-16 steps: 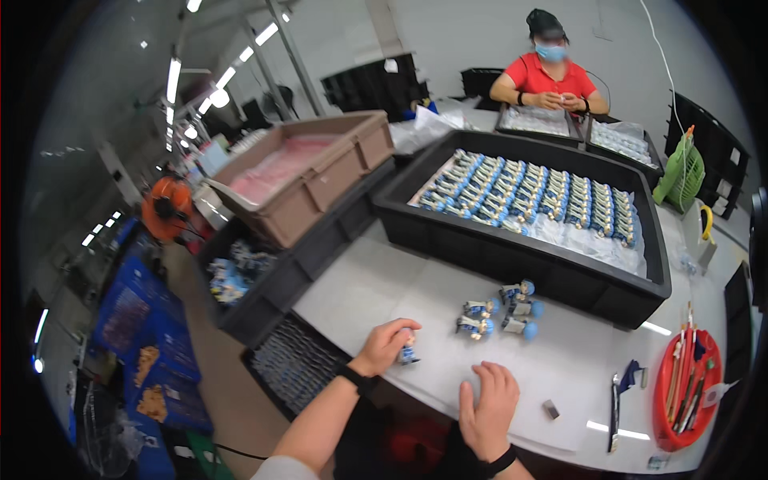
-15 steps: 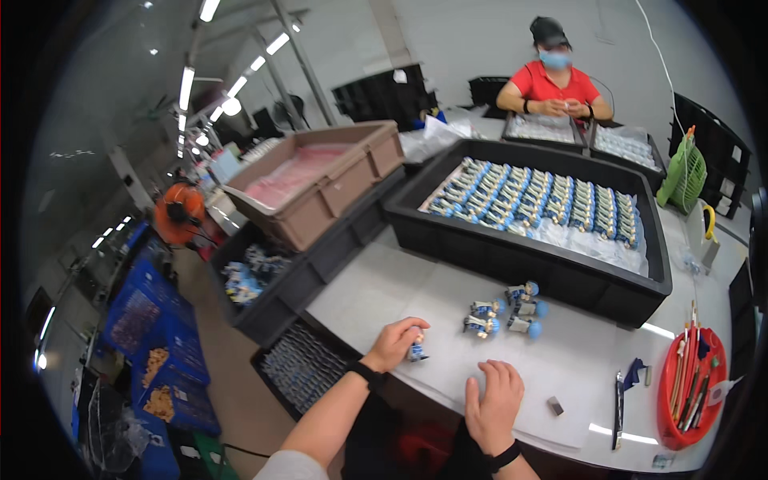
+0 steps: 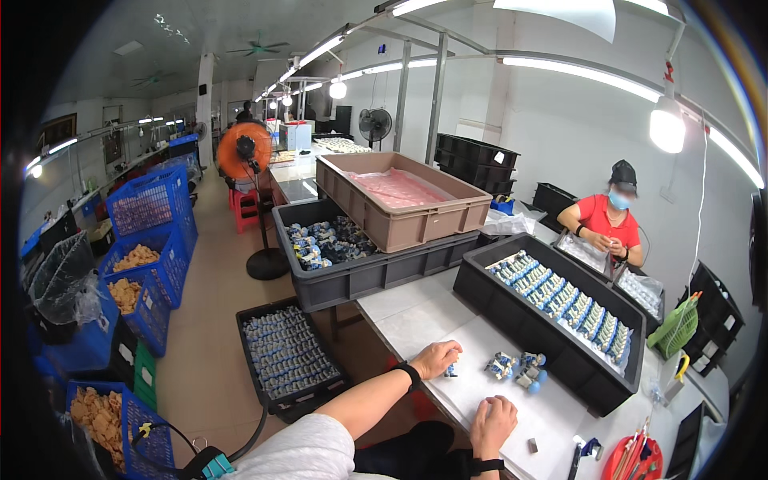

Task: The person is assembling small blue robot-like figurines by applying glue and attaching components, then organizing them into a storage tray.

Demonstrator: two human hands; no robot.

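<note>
My left hand [image 3: 436,360] is closed round a small blue-and-white toy figurine [image 3: 452,370], held upright just above the white table near its front edge. The fingers cover the figurine's upper part. My right hand [image 3: 493,424] rests on the table with fingers loosely bent and apart, and nothing shows in it. Beyond the hands lie several figurines with round blue heads [image 3: 531,371], grouped on the white surface [image 3: 472,320]. Behind them stands a large black tray [image 3: 520,328] holding slanted rows of similar figurines [image 3: 552,296].
A brown crate [image 3: 432,228] sits on a black crate [image 3: 400,276] of loose figurines. Lower left is another filled black tray [image 3: 288,352]. A small metal block [image 3: 533,446] and a red basket of brushes [image 3: 632,458] lie right. Across the table sits a co-worker in red [image 3: 604,220].
My view has swung left and up, bringing in more of the aisle, fan and lamps. My left hand keeps the figurine. The fingers of my right hand look more bent.
</note>
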